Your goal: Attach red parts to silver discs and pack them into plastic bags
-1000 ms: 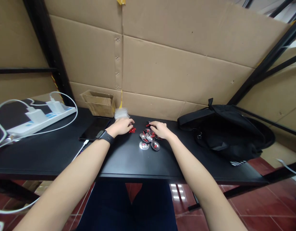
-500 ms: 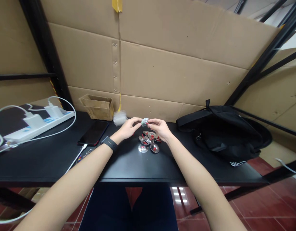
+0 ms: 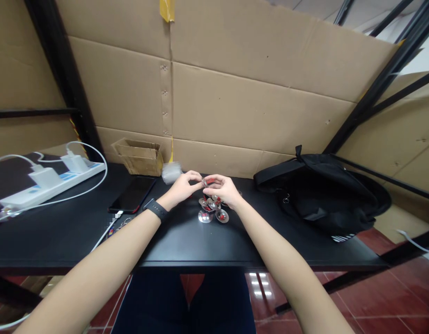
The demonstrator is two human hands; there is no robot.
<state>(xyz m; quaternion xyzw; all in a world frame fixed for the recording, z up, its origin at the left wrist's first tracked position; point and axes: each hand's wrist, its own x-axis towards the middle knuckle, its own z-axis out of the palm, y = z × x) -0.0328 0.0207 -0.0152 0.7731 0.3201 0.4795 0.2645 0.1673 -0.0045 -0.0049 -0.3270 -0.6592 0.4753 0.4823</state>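
My left hand (image 3: 184, 186), with a dark watch on its wrist, pinches a small shiny metal finger cymbal (image 3: 204, 183) by its edge, above the table. My right hand (image 3: 224, 190) is closed at the same cymbal from the other side, its fingers by a red cord (image 3: 211, 180). The cymbal is tilted nearly edge-on, and fingers cover part of it. Just below and in front of the hands lies a loose pile of similar cymbals (image 3: 212, 204) with red cords at their centres. Two cymbals lie nearest me, one of them a bright silver cymbal (image 3: 205, 216).
A black table (image 3: 200, 248) carries a phone (image 3: 131, 195), an open cardboard box (image 3: 139, 157) and a clear plastic packet (image 3: 172, 172). At left runs a power strip (image 3: 85, 170) with white cables. A black backpack (image 3: 326, 195) lies at right. Cardboard panels (image 3: 263, 111) stand behind.
The held cymbal has turned from showing its round face to nearly edge-on. My right hand has shifted slightly left and lower over the pile. The whole view has moved a little.
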